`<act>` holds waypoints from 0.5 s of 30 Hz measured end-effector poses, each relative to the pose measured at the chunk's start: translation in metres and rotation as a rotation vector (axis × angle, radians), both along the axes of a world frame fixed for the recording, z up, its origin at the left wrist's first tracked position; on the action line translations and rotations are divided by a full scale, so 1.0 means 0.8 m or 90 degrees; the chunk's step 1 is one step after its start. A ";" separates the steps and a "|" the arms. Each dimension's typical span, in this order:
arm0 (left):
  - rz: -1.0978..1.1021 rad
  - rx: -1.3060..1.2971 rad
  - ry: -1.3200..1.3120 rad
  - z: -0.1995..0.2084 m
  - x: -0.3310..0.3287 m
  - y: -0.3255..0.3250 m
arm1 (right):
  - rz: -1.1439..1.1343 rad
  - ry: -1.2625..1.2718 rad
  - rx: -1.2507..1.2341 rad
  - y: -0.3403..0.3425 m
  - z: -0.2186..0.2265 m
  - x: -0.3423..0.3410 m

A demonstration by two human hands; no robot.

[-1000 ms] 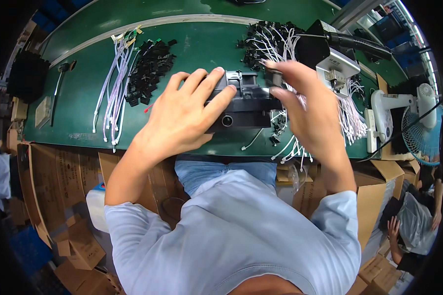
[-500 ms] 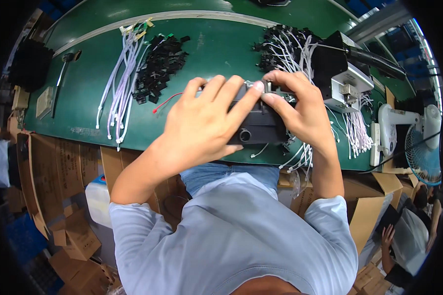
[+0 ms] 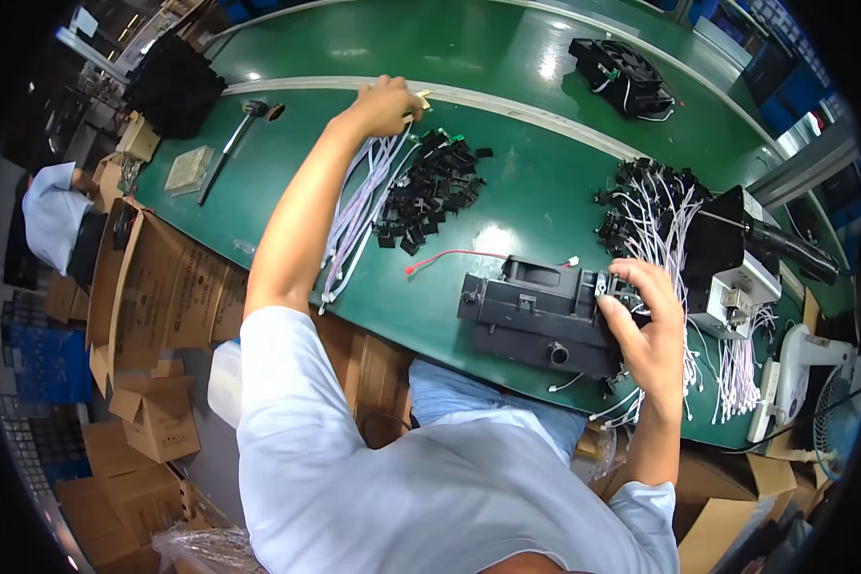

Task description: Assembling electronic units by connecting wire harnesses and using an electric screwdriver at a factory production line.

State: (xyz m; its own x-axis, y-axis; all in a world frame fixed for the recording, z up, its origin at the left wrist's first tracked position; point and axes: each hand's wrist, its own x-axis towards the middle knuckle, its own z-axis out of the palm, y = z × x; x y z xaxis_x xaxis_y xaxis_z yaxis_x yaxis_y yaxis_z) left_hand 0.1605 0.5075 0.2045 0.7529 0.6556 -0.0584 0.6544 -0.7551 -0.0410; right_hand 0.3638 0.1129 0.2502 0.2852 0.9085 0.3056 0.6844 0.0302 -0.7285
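Note:
My left hand (image 3: 387, 105) reaches to the far end of a bundle of white and lilac cables (image 3: 359, 206). Its fingers are curled closed at the cable ends, near a yellow tag. A black plastic housing (image 3: 536, 320) with a round port lies near the table's front edge. Gripping the housing's right end is my right hand (image 3: 652, 320), thumb and fingers closed at a small metal piece. A thin red wire (image 3: 459, 253) extends left from behind the housing. Between cables and housing lies a pile of small black plastic parts (image 3: 430, 191).
White-wired black parts (image 3: 651, 210) lie right of the housing, beside a black and silver device (image 3: 732, 277) and a black-handled tool (image 3: 794, 251). A fan unit (image 3: 627, 77) sits across the white rail. Far left are a hammer-like tool (image 3: 225, 153) and a small clear box (image 3: 189, 170).
My left hand has left the housing and moved far left to the cable bundle. My right hand stays at the housing's right end. The view has turned left.

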 end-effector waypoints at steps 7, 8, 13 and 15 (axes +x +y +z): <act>-0.049 -0.034 0.031 -0.027 0.013 0.003 | 0.000 0.017 0.004 0.007 -0.006 0.009; -0.047 -0.034 0.033 -0.031 0.012 0.004 | 0.001 0.019 0.003 0.008 -0.006 0.010; -0.119 0.027 -0.031 -0.044 -0.008 0.014 | 0.009 0.044 0.012 0.009 -0.007 0.011; -0.130 0.055 -0.077 -0.041 -0.018 0.008 | 0.010 0.049 0.016 0.010 -0.009 0.011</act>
